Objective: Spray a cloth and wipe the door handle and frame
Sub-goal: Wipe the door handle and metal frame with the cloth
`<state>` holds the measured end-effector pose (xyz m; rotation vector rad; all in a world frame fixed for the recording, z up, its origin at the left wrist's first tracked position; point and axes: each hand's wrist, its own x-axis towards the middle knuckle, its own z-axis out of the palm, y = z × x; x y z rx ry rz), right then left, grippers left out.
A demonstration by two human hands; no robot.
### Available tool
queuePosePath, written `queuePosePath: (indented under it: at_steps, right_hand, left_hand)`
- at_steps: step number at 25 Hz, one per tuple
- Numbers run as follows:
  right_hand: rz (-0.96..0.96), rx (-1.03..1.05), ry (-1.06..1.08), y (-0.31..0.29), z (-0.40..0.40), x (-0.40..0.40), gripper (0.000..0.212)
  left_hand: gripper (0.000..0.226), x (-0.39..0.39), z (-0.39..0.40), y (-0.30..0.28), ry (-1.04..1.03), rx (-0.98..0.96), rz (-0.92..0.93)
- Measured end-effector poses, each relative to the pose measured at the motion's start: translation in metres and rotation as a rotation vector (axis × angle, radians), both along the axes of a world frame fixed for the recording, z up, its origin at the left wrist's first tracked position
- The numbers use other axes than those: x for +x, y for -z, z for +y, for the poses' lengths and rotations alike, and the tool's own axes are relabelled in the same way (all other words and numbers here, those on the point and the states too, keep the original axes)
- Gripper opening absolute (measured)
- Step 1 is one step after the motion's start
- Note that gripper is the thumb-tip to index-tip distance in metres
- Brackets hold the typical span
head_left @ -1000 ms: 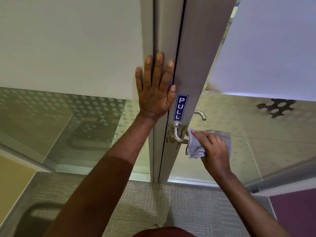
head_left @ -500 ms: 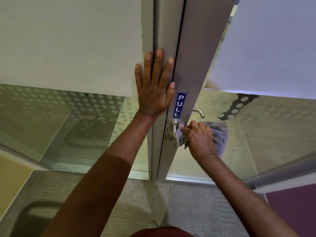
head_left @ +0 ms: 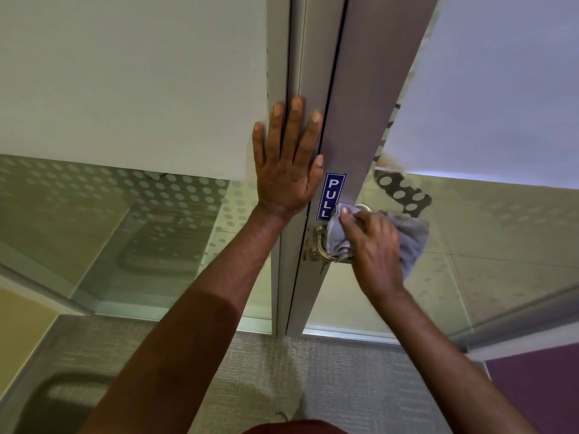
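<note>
My left hand [head_left: 286,164] lies flat, fingers spread, on the metal door frame [head_left: 308,57] just above and left of the blue PULL sticker [head_left: 330,195]. My right hand [head_left: 376,249] grips a grey cloth [head_left: 410,242] and presses it over the metal door handle [head_left: 319,245]. Only the handle's base and curved neck show left of the cloth; the lever is covered. The cloth's top edge touches the door stile [head_left: 369,104] beside the sticker. No spray bottle is in view.
Frosted and dotted glass panels [head_left: 125,89] flank the frame on both sides. The door's glass leaf [head_left: 501,89] stands ajar to the right. Grey carpet [head_left: 266,371] lies below, with a purple patch [head_left: 539,386] at the lower right.
My right hand has carried the cloth leftward along the handle, from the lever's outer end to its base, then up toward the sticker. My left hand has stayed flat on the frame.
</note>
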<state>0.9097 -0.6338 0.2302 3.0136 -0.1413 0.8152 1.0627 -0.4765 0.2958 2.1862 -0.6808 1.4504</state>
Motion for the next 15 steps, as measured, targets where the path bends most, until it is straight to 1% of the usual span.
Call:
queuePosePath:
  at_steps: [1,3,4,7,8,9,11,12,13,15]
  right_hand:
    - [0.070,-0.038,-0.007,0.011,0.003,0.000,0.080]
    - [0.206,-0.054,-0.016,0.023,0.006,0.001,0.080]
    - [0.245,-0.040,-0.033,0.023,0.004,0.004,0.075]
    - [0.347,0.029,-0.081,-0.002,-0.001,0.011,0.058]
    - [0.371,0.052,-0.104,-0.012,-0.004,0.010,0.056]
    - [0.351,0.071,-0.125,-0.022,-0.004,0.007,0.057]
    - [0.167,0.095,-0.142,-0.040,0.006,0.002,0.062]
    - [0.065,0.091,-0.121,-0.043,0.017,0.003,0.065]
    - [0.014,0.052,-0.085,-0.044,0.027,0.008,0.070]
    - [0.051,-0.086,-0.018,-0.032,0.048,0.014,0.081]
  left_hand:
    - [0.054,0.000,0.000,0.000,-0.001,0.006,-0.004]
    - [0.054,0.000,0.001,-0.001,0.008,0.025,-0.005]
    - [0.054,0.000,0.001,-0.002,0.007,0.034,-0.005]
    - [0.054,-0.001,-0.001,-0.003,0.000,0.030,-0.010]
    - [0.054,-0.001,-0.001,-0.002,-0.003,0.023,-0.007]
    - [0.054,0.001,0.000,-0.001,-0.006,0.021,-0.003]
    - [0.054,0.003,0.001,-0.001,-0.014,0.019,0.003]
    - [0.054,0.002,0.001,-0.002,-0.011,0.015,0.005]
    - [0.054,0.002,0.000,-0.002,-0.006,0.008,0.006]
    - [0.054,0.001,-0.002,-0.001,-0.003,0.002,0.009]
